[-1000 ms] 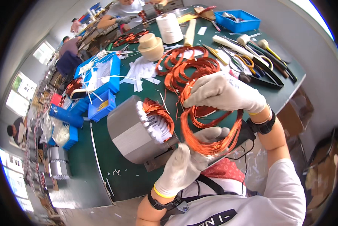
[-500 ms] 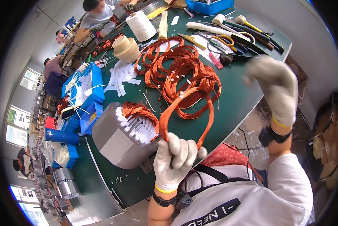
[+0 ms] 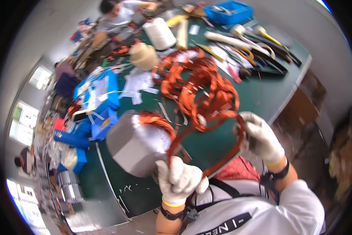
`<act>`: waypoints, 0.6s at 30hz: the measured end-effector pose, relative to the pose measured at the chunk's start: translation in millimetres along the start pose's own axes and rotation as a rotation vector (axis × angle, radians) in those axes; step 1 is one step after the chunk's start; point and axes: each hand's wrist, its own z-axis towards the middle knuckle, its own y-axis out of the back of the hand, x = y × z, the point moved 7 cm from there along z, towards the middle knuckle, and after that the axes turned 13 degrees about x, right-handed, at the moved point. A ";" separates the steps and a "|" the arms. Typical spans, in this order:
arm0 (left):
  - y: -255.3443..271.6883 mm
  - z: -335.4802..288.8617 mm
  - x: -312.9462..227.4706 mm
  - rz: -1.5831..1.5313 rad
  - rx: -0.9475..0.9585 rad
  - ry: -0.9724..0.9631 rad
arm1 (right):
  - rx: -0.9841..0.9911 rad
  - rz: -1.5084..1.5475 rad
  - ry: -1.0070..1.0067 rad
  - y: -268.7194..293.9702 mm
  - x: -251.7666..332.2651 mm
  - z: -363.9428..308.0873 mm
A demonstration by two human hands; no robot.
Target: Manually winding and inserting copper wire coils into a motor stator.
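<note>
Both of my hands wear whitish gloves and hold one loop of copper wire coil [image 3: 224, 163] above the table's near edge. My left hand [image 3: 180, 178] is closed round the loop's lower left side, beside the grey motor stator [image 3: 123, 147]. On the loop's right side, my right hand [image 3: 260, 139] has its fingers closed; the loop is blurred there. The stator lies with its slotted end toward the loop, white paper strips in its slots and copper windings [image 3: 156, 118] at the top. More copper wire coils [image 3: 199, 70] lie in a pile beyond the held loop.
Blue bins [image 3: 105, 94] with white strips stand at left. Beyond the pile are a white thread cone [image 3: 159, 34] and a beige spool [image 3: 143, 56]. Scissors, mallets [image 3: 264, 32] and other tools lie far right, near a blue tray [image 3: 229, 13]. A co-worker [image 3: 119, 17] sits across the table.
My right hand has come down and left from the table's right edge and now grips the loop. The loop is spread wider. The whole view has shifted slightly and blurred.
</note>
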 end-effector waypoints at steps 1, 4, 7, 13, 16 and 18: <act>-1.8 -1.4 4.5 0.005 -0.001 0.037 | 0.037 0.035 0.070 -7.0 -3.8 3.0; 3.0 -8.8 12.0 0.218 -0.120 0.197 | 0.215 0.229 0.056 -16.3 -21.9 2.8; -9.3 -3.4 15.0 0.216 0.023 0.128 | 0.487 0.629 0.059 -17.9 -22.1 -1.7; -33.9 -4.6 17.9 -0.131 0.144 0.250 | 0.619 0.525 -0.129 -38.6 -7.1 20.8; -22.9 -4.4 16.7 -0.037 -0.088 0.319 | 0.381 0.513 -0.135 -19.5 -13.4 25.7; -12.2 -8.5 18.8 0.064 -0.239 0.367 | 0.316 0.482 -0.091 -16.0 -14.4 22.9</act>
